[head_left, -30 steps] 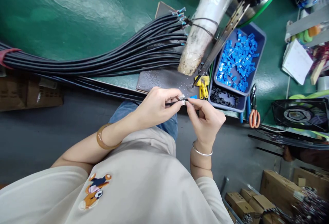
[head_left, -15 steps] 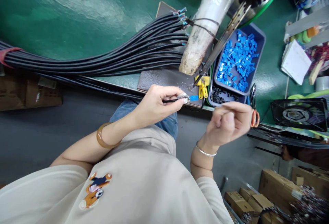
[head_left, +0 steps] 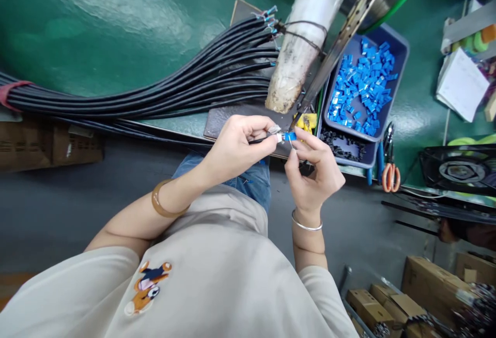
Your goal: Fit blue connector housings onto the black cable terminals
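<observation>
Shifted since half a second ago: my right hand [head_left: 315,167], then well off to the right, is now back beside the blue connector [head_left: 290,136]. My left hand [head_left: 242,141] pinches the black cable [head_left: 256,140] close behind that connector, which projects from the left fingertips toward the right hand. Its long axis runs left to right, roughly in line with the cable end. Both hands are near it, one at either end. A pale strand [head_left: 290,142] extends from it toward my right thumb; whether the right fingers grasp strand or connector, I cannot tell.
</observation>
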Tool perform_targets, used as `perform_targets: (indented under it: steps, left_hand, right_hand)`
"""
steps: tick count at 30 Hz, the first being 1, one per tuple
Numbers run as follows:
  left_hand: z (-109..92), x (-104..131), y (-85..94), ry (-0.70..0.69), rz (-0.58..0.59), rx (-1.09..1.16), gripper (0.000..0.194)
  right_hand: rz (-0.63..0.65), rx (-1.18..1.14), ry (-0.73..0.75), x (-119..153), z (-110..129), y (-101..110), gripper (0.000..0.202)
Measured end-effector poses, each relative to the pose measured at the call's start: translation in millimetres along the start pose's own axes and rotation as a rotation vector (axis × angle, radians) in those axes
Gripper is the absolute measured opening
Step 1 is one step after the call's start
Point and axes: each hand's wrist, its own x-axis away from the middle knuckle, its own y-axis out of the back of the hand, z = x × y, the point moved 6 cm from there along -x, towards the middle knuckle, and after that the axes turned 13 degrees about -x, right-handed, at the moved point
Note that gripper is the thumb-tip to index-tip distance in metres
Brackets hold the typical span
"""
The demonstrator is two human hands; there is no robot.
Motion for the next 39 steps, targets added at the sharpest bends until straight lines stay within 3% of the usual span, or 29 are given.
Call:
perform_targets:
  steps: [10, 18, 24, 32, 39]
  left_hand:
    - [1, -6, 2.7, 0.038, -0.049, -0.018, 0.012]
    - [-7, -7, 5.0, 0.020, -0.042, 0.010, 0.010]
    - [-1, -7, 1.9, 0.075, 0.023, -0.023, 0.013]
    - [-10, -7, 3.7, 0.019, -0.003, -0.042, 0.009]
    - [-1, -6, -2.1, 0.103, 0.098, 0.006, 0.016]
  right_hand:
    - [-0.003, -0.107, -0.141, -6, -7, 0, 0.007]
    - [-0.017, -0.106, -0.111, -10, 1, 3, 0.009]
    - [-0.021, -0.086, -0.122, -8, -3, 2, 0.009]
    - [-0.015, -0.015, -0.088, -12, 4, 5, 0.015]
    - [-0.015, 0.001, -0.068, -7, 3, 3, 0.012]
